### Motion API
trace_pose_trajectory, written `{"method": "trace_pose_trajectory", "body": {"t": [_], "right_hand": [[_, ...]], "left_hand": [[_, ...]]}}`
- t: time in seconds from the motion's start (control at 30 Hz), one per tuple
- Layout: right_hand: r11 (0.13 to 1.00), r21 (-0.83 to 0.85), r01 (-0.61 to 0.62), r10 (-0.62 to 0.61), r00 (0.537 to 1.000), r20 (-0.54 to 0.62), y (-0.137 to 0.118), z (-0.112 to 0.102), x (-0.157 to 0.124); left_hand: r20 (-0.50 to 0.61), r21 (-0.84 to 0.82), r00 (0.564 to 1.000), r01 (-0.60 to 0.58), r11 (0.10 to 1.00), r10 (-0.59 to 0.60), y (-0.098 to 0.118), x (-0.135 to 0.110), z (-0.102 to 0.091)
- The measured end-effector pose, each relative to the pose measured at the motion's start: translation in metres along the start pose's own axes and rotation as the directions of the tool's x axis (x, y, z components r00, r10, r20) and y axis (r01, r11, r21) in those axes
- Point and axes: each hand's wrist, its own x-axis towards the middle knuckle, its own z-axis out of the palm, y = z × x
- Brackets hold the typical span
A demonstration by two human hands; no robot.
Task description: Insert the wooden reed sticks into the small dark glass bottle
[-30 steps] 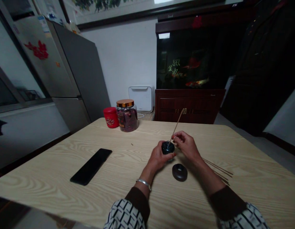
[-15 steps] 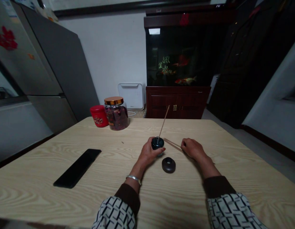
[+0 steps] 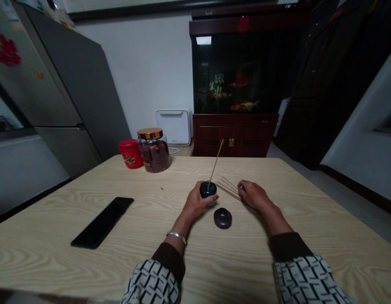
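My left hand (image 3: 198,201) is shut around a small dark teal jar (image 3: 208,189), which it holds just above the wooden table. One thin incense stick (image 3: 217,161) stands tilted from the jar's top. My right hand (image 3: 254,195) rests on the tabletop to the right, pinching the ends of several thin sticks (image 3: 228,188) that fan out towards the jar. The sticks' tips come close to the jar without clearly touching it. A dark round holder with a central hole (image 3: 222,218) sits just below and between my hands.
A black phone (image 3: 102,222) lies on the light wood table (image 3: 71,211) to the left. At the far edge stand a red tin (image 3: 130,154) and a glass jar of dried flowers (image 3: 154,155). Behind are a fish tank (image 3: 233,71) and a fridge (image 3: 71,84).
My right hand has left the upright stick and moved right, and now holds the thin sticks that lay on the table. The view has shifted, and the left hand stays on the jar.
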Motion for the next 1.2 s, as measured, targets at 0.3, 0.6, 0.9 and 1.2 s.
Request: {"method": "trace_pose_trajectory", "body": {"t": [0.3, 0.6, 0.9, 1.2], "right_hand": [[0.225, 0.865, 0.449, 0.368, 0.783, -0.502, -0.038, -0.070, 0.003], [0.086, 0.853, 0.515, 0.325, 0.795, -0.513, -0.087, -0.060, 0.003], [0.342, 0.831, 0.439, 0.125, 0.855, -0.503, -0.098, -0.038, 0.012], [0.528, 0.797, 0.292, -0.025, 0.944, -0.330, -0.092, -0.012, 0.008]], "left_hand": [[-0.017, -0.003, 0.999, 0.045, 0.999, -0.045, 0.001, 0.000, 0.001], [-0.011, -0.018, 0.999, 0.048, 0.999, -0.049, 0.003, -0.001, 0.000], [-0.025, -0.010, 0.999, 0.024, 1.000, -0.024, -0.001, -0.001, 0.001], [-0.023, 0.003, 1.000, 0.011, 1.000, -0.011, 0.000, -0.001, 0.000]]}}
